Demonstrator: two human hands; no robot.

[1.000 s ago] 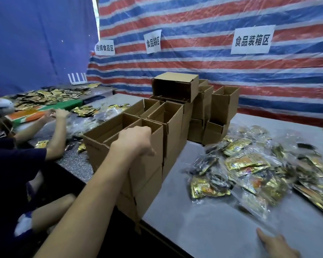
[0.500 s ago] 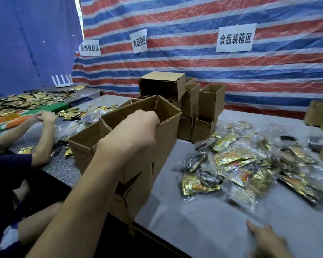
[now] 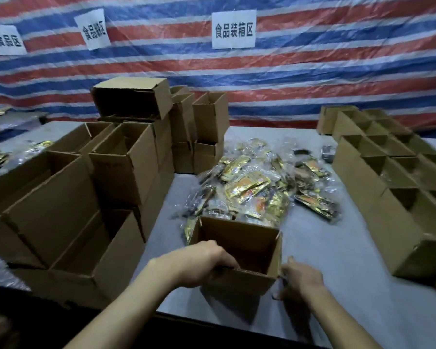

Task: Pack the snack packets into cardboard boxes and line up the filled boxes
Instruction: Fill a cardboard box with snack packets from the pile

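Observation:
An open, empty cardboard box [image 3: 239, 238] stands on the grey table [image 3: 325, 285] right in front of me. My left hand [image 3: 199, 263] grips its near rim, fingers curled over the edge into the box. My right hand [image 3: 300, 278] is at the box's right near corner, thumb raised; blur hides whether it touches the cardboard. Just behind the box lies a heap of gold and orange snack packets [image 3: 257, 190] in clear plastic wrap.
Stacks of empty open boxes [image 3: 86, 185] fill the left side of the table, with more piled at the back [image 3: 186, 122]. Rows of open boxes [image 3: 393, 167] line the right side. A striped tarp with paper signs [image 3: 233, 28] hangs behind.
My left hand has carried the box from the left stack across to the table in front of me. My right hand has come up beside it. The view turned right.

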